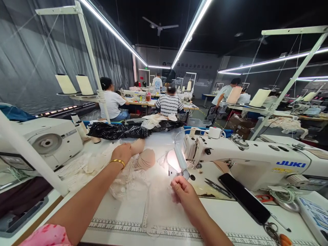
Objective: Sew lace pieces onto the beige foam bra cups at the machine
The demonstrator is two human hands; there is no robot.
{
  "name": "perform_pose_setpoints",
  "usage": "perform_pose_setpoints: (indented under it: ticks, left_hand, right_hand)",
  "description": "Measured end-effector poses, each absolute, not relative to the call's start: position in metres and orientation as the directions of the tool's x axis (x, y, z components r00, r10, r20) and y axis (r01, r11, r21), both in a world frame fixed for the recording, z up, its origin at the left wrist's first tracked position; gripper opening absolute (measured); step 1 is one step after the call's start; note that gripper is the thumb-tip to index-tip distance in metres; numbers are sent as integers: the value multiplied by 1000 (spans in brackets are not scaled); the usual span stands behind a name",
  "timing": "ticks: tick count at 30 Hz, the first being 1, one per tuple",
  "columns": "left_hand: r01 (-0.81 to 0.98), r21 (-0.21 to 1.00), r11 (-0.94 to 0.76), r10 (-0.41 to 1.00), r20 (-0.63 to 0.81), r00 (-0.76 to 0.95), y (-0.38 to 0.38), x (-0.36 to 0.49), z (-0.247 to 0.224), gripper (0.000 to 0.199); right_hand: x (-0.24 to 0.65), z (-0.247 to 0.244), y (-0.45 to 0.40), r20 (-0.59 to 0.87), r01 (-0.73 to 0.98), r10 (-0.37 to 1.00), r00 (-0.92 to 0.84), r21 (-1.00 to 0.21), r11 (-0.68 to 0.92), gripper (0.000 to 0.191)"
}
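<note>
Sheer white lace-edged fabric (159, 205) is pinched in the right hand (183, 191), and the left hand's (121, 153) got a rounded beige cloth piece (137, 146).

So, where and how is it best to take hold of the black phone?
Probably by both long edges at its middle, with the right hand from above. The black phone is long and narrow, screen up; its far end is close to dark tweezers, its near end to a key ring.
</note>
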State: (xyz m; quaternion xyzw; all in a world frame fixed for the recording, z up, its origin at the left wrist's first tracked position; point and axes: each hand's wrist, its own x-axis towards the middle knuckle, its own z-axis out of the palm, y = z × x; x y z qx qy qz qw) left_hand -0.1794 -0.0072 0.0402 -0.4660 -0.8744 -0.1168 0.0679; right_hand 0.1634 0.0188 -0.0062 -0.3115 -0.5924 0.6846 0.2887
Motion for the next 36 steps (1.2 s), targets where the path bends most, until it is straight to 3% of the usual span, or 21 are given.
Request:
perform_pose_setpoints:
  ticks: [6,13,20,25,29,32,34,36]
  left_hand:
    - [832,121,542,804,215,-555,-8,-175,46,36]
    - [833,179,524,808,204,-552,-12,-163,49,35]
    - [755,390,526,731,247,-636,-16,-164,63,34]
    - [681,614,400,682,297,-668,-32,-143,83,32]
    - [599,774,203,818,202,-538,-55,-93,84,41]
    - [409,907,96,961,22,-274,-71,-53,79,41]
    - [333,939,85,989,-38,-143,-76,-33,76,35]
    - [365,928,75,993,-37,-112,-76,-21,73,29]
  right_hand:
    - [163,-6,18,-71,-38,770,-634,-992,-123,48]
    - [163,-8,19,-63,-42,768,-637,-992,-116,47]
    - [163,-10,21,-54,-31,758,-650,-995,-98,44]
    - [165,-9,22,-49,-43,756,-652,-994,-102,44]
    - [166,-7,24,-45,-88,758,-651,-987,-135,46]
    - [168,-7,26,-47,-127,764,-644,-978,-166,54]
    - [169,-7,26,-45,-154,767,-640,-971,-185,59]
    - [170,-7,23,-36,-181,768,-639,-964,-196,62]
